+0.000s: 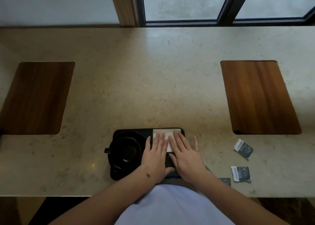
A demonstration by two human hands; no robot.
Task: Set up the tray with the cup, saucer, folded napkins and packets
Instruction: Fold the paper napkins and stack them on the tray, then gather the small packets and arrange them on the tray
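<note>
- Fingers of both hands lie straight and flat, pressing down on the white napkin [163,136]; neither hand curls round anything.
- At the far left, a dark wooden board [36,97] is set into the pale stone counter [144,81].
- Left of centre, the black tray [117,174] sits near the counter's front edge, with the black cup [125,151] on its black saucer [134,135] in the tray's left half; the cup handle points left.
- The left hand [156,158] rests just beside the cup, its fingertips on the napkin.
- The napkin lies in the tray's right half, at the far end.
- The right hand [185,158] covers the napkin's right part.
- Right of the tray, three dark packets lie on the counter: one partly hidden packet [225,181] by the right forearm, a nearer packet [241,173], and a farther packet [243,149].
- At the far right is a second wooden board [257,97].
</note>
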